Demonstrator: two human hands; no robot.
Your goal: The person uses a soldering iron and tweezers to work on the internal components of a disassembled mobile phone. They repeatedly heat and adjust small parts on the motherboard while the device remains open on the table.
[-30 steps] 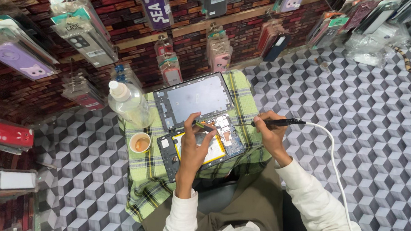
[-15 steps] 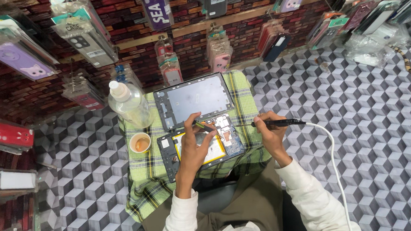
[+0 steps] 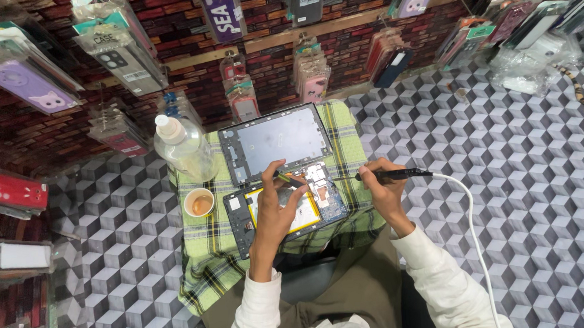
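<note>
An opened tablet (image 3: 238,218) with a yellow battery lies on a green plaid cloth (image 3: 210,257) over a small table. My left hand (image 3: 277,202) rests on the tablet and pinches yellow-handled tweezers (image 3: 293,179) over its circuit board. My right hand (image 3: 383,189) grips a black soldering iron (image 3: 401,174) by the handle; its tip points left toward the board. A white cable (image 3: 468,221) trails from the iron down to the right. The tablet's grey back cover (image 3: 274,141) lies flat just beyond it.
A clear plastic bottle (image 3: 183,147) with a white nozzle stands at the table's back left. A small orange cup (image 3: 200,203) sits in front of it. Packaged phone cases (image 3: 113,50) hang on the brick-pattern wall behind. The floor carries a grey cube pattern (image 3: 522,170).
</note>
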